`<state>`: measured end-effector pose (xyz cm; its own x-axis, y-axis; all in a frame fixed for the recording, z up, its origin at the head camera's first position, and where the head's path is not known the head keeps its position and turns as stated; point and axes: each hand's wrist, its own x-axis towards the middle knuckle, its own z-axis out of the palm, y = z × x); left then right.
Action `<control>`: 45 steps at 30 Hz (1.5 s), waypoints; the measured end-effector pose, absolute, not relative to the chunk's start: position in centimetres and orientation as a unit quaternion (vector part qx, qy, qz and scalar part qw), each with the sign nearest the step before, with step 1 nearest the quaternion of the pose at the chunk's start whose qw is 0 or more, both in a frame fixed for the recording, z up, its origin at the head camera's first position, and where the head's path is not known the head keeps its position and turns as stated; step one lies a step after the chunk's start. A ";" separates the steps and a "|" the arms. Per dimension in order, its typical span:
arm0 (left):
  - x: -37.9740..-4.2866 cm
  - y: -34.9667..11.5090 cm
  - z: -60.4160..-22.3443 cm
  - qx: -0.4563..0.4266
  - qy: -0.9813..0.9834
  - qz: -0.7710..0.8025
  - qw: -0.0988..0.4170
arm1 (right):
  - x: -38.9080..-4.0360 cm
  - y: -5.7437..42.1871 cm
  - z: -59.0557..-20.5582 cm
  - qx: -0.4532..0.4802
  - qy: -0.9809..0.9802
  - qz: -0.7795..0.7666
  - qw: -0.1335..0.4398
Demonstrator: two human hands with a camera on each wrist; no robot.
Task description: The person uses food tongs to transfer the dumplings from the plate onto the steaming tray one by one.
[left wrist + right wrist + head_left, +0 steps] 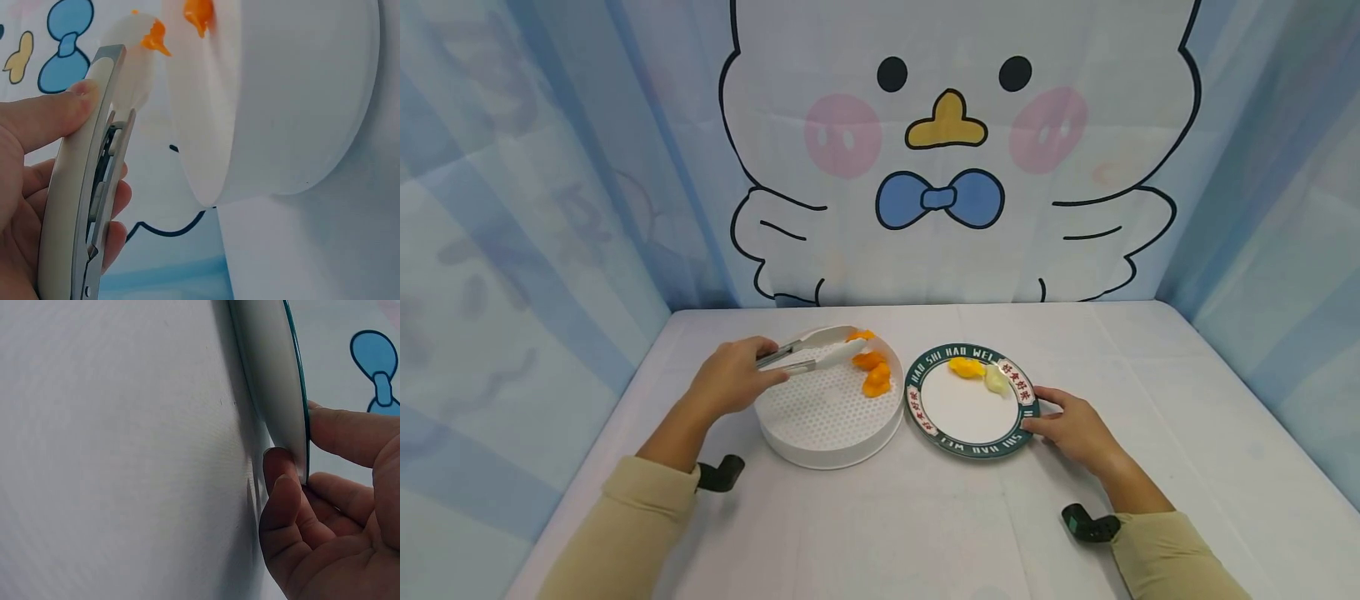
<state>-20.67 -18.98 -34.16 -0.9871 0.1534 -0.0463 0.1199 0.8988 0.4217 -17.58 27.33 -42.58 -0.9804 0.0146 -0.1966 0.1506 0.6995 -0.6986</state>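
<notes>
My left hand (733, 379) grips a pair of tongs (840, 356) with metal-edged arms and pale tips. The tongs reach over a round white perforated steamer basket (816, 410), their tips apart beside small orange pieces (877, 381) with pointed ends. One orange piece (155, 39) shows at the tips in the left wrist view; whether it is pinched cannot be told. With thumb and fingers my right hand (1075, 429) pinches the right rim of a green-edged white plate (970, 423). On that plate lie a yellow piece (966, 367) and a pale green piece (997, 380).
Basket and plate stand side by side on a white-covered table (910, 525). A printed cloth backdrop (955, 258) rises behind the table's far edge. Dark devices (721, 473) sit at both wrists, just above the tabletop.
</notes>
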 end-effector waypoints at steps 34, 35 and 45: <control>-20.9 -18.7 -34.6 0.060 0.976 0.204 0.045 | -17.5 27.4 -42.6 0.041 0.919 -0.384 0.086; -20.9 -18.7 -34.6 0.060 0.976 0.205 0.044 | -17.6 27.4 -42.6 0.040 0.919 -0.382 0.086; -21.0 -17.8 -34.8 0.064 0.974 0.211 0.045 | -17.6 27.3 -42.6 0.041 0.918 -0.384 0.085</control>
<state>-21.01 -17.80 -34.84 -0.9878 0.1436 -0.0610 0.1056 0.9031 0.4162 -17.58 27.35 -42.64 -0.9822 0.0104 -0.1876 0.1409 0.7017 -0.6985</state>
